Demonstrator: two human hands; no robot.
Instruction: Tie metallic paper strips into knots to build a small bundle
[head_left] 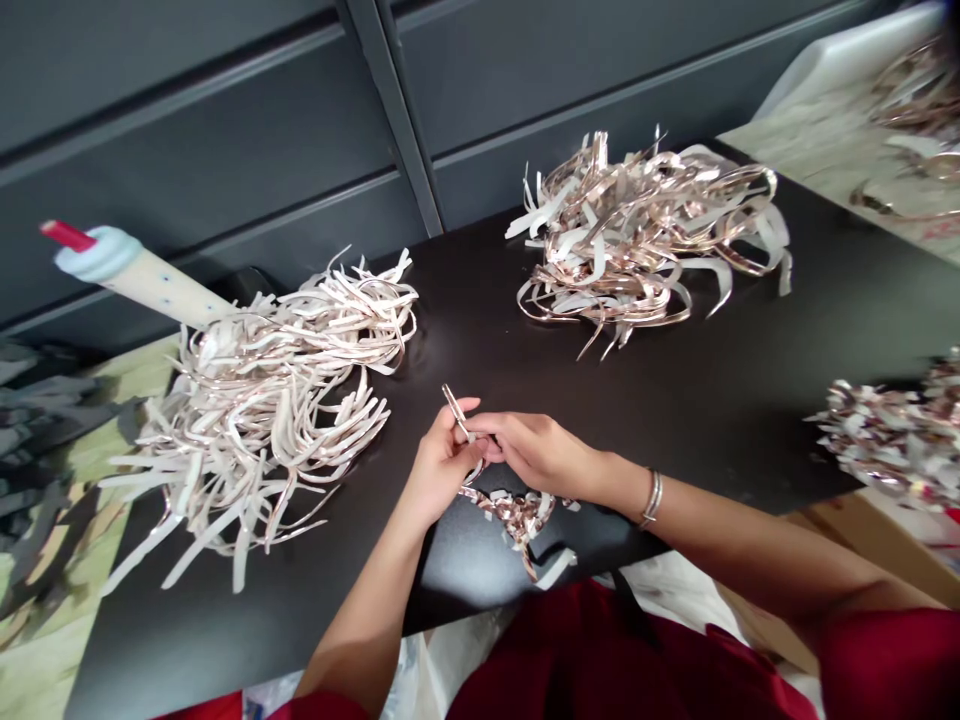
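Close together over the black table, my two hands work at one narrow, shiny rose-gold strip (454, 405). My left hand (442, 465) is closed on it, and its end sticks up past the fingers. From the right, my right hand (544, 450) reaches across with its fingertips pinched together at the strip; the exact grip is partly hidden by the fingers. Just below the hands lies a small heap of curled rose-gold and white pieces (521, 515), with a pale strip end (559, 568) trailing toward the table's near edge.
On the black table (465, 330) lie a large left pile of pale strips (292, 380) and a rose-gold pile (637, 240) at the back. A pale blue-topped cylinder (142, 270) leans at left. Short curled pieces (892, 440) sit at right. Dark panels (300, 130) rise behind.
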